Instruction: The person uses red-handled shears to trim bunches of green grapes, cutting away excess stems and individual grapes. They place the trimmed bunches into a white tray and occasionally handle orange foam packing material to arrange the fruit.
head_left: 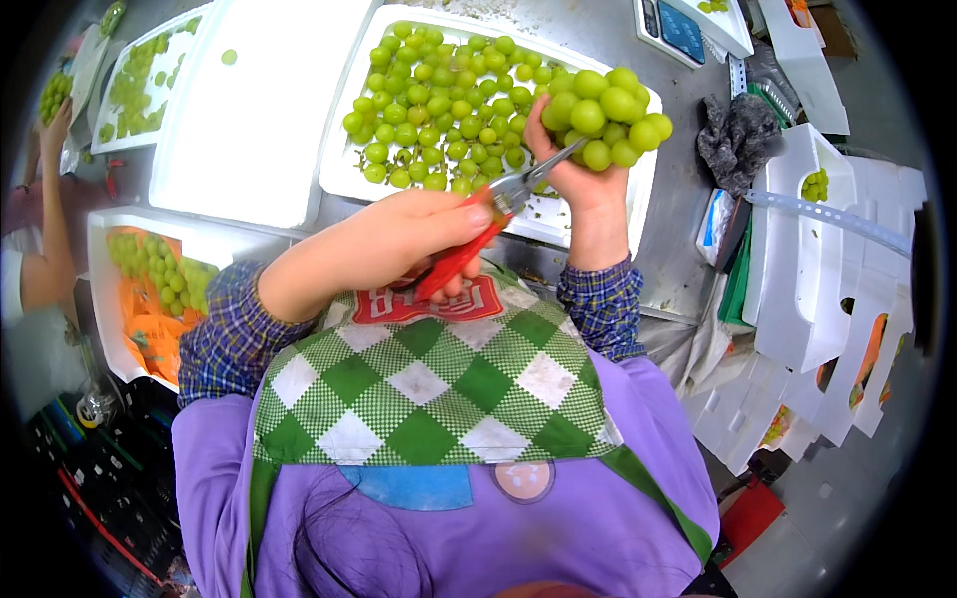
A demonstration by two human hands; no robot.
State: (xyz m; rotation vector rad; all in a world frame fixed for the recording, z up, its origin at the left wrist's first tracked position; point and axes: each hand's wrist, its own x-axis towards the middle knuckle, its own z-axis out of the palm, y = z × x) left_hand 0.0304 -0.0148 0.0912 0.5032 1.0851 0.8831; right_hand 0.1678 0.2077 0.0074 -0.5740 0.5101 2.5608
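Note:
My left hand [419, 232] is closed around the red handles of small metal snips [497, 198]. Their narrow blades reach up and right into a bunch of green grapes [605, 112], and the tips are partly hidden against the berries. Supporting that bunch from below is my right hand [579, 179], its thumb showing on the left side. Under and behind the bunch lies a white foam tray [340, 168]. Many loose green grapes [448, 97] and bits of stem are spread in it.
Left of the tray is a white foam lid or box [247, 127] bearing one grape. A foam box [101, 247] with bagged grapes stands lower left. A digital scale [680, 34] sits upper right, near a crumpled dark bag [736, 142] and white cartons [800, 254]. Another person's hand [56, 123] holds grapes far left.

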